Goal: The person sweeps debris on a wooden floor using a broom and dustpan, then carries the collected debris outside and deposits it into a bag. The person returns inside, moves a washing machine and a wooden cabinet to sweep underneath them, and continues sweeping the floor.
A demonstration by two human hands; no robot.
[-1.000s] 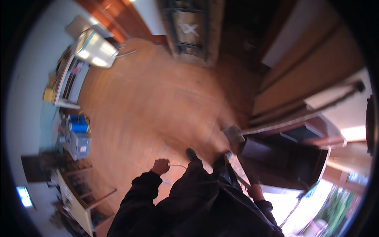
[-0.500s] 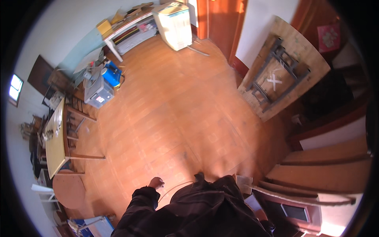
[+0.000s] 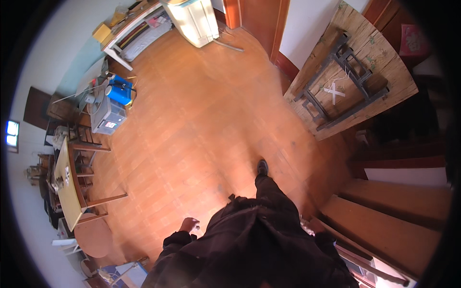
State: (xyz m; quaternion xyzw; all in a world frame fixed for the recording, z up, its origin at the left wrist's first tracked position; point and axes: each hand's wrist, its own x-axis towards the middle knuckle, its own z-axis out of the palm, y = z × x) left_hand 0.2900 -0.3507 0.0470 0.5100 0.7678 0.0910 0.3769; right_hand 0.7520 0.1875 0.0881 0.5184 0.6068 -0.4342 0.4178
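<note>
Only dimly does the right hand [image 3: 315, 225] show

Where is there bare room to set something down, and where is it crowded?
Widest: the floor between the grey box and blue tank at left and the leaning tabletop at right. Smaller: floor between the left hand and yellow table. Crowded: the left side around that table, and the right side by the brown panels.

Long brown panels [image 3: 379, 233] at right

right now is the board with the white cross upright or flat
Upright, on edge: the board rises from the floor beside a wall.
</note>
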